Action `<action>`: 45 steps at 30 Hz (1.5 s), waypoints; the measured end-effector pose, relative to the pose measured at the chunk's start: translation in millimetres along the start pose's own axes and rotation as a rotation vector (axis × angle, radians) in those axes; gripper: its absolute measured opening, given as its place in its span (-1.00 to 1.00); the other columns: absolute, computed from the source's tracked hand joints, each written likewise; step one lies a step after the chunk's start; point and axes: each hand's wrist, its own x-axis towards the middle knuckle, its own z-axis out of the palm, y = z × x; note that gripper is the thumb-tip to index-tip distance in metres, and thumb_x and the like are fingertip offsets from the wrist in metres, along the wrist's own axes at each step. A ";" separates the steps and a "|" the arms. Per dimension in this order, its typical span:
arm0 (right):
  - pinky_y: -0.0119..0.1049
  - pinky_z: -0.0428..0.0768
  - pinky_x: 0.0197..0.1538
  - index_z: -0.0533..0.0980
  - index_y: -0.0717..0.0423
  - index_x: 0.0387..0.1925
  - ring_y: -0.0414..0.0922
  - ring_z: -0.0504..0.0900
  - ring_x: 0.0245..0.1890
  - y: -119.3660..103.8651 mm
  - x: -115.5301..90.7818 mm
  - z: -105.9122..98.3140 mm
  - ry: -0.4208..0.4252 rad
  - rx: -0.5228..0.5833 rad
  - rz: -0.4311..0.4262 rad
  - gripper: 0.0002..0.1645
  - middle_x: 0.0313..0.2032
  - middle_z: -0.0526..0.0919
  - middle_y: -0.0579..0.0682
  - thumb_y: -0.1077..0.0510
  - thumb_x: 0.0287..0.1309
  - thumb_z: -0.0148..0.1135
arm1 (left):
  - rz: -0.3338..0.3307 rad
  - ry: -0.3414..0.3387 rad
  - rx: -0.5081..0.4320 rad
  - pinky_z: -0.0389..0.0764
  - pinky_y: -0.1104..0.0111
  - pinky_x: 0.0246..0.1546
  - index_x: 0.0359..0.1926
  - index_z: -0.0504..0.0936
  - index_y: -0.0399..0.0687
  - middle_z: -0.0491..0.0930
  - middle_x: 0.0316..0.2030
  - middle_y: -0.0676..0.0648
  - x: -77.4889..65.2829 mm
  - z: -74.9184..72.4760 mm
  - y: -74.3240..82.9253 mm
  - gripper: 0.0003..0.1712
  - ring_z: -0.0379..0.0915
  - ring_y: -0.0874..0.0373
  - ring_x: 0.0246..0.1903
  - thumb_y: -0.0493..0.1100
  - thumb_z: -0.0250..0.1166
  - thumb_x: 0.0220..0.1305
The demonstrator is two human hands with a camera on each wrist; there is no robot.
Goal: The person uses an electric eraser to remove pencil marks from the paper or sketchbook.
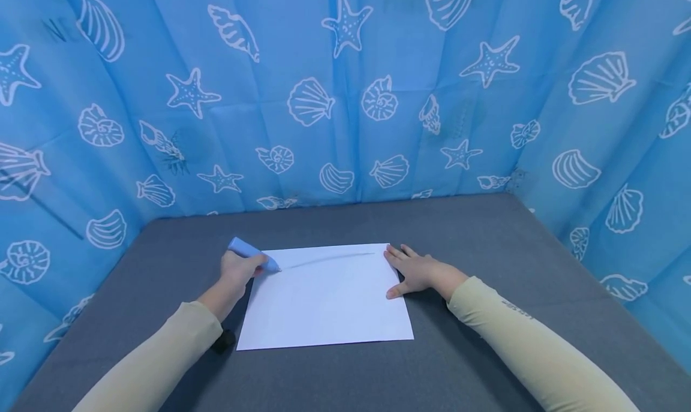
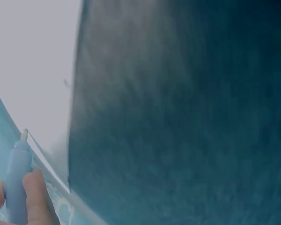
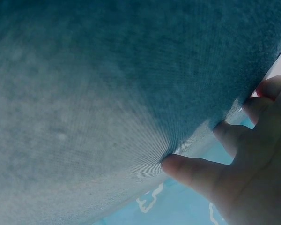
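Observation:
A sheet of white paper (image 1: 329, 304) lies on the grey table. My left hand (image 1: 237, 271) pinches a light blue marker (image 1: 254, 253) at the paper's upper left, its tip right at the sheet. In the left wrist view, thumb and finger hold the marker (image 2: 18, 180) from both sides, its pale tip over the paper (image 2: 35, 61). A faint grey line (image 1: 329, 258) curves from near the tip toward the upper right corner. My right hand (image 1: 418, 272) rests with spread fingers on the sheet's right edge; in the right wrist view its fingertips (image 3: 171, 161) press the cloth surface.
Grey cloth covers the table (image 1: 335, 379) all around the paper. A blue curtain (image 1: 345, 130) with white shells and starfish hangs along the back and both sides. Beside the left sleeve (image 1: 162, 352) sits a small black object (image 1: 224, 342).

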 end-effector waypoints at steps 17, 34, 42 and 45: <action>0.40 -0.03 0.30 -0.09 0.16 0.52 0.22 -0.23 0.47 -0.5 0.6 -1.3 0.010 -0.007 -0.010 0.28 0.52 -0.15 0.13 -0.40 0.02 0.27 | 0.009 0.003 -0.016 0.52 0.07 0.09 0.34 0.06 -0.45 0.26 0.17 -0.45 0.5 1.1 1.6 -0.19 0.42 -0.30 0.08 -0.31 0.29 0.19; 0.41 -0.02 0.30 -0.09 0.17 0.51 0.22 -0.23 0.47 -0.3 -0.8 -1.2 0.007 -0.008 -0.010 0.27 0.52 -0.15 0.13 -0.39 0.03 0.26 | 0.010 -0.014 -0.009 0.52 0.06 0.09 0.37 -0.01 -0.48 0.23 0.19 -0.49 1.2 1.9 4.2 -0.14 0.41 -0.33 0.09 -0.32 0.28 0.20; 0.40 -0.03 0.30 -0.08 0.17 0.51 0.23 -0.22 0.47 0.8 -0.8 1.1 0.008 -0.010 -0.015 0.26 0.51 -0.14 0.14 -0.39 0.04 0.26 | 0.015 -0.020 -0.023 0.50 0.05 0.10 0.37 -0.02 -0.48 0.21 0.19 -0.49 0.1 0.9 2.7 -0.14 0.40 -0.33 0.10 -0.33 0.27 0.20; 0.41 -0.03 0.30 -0.09 0.17 0.51 0.23 -0.23 0.47 0.8 -0.6 1.5 0.005 -0.014 -0.018 0.26 0.51 -0.15 0.14 -0.39 0.04 0.25 | 0.018 -0.017 -0.028 0.51 0.06 0.10 0.37 -0.01 -0.48 0.22 0.19 -0.49 0.7 -0.5 1.9 -0.15 0.40 -0.32 0.10 -0.34 0.26 0.20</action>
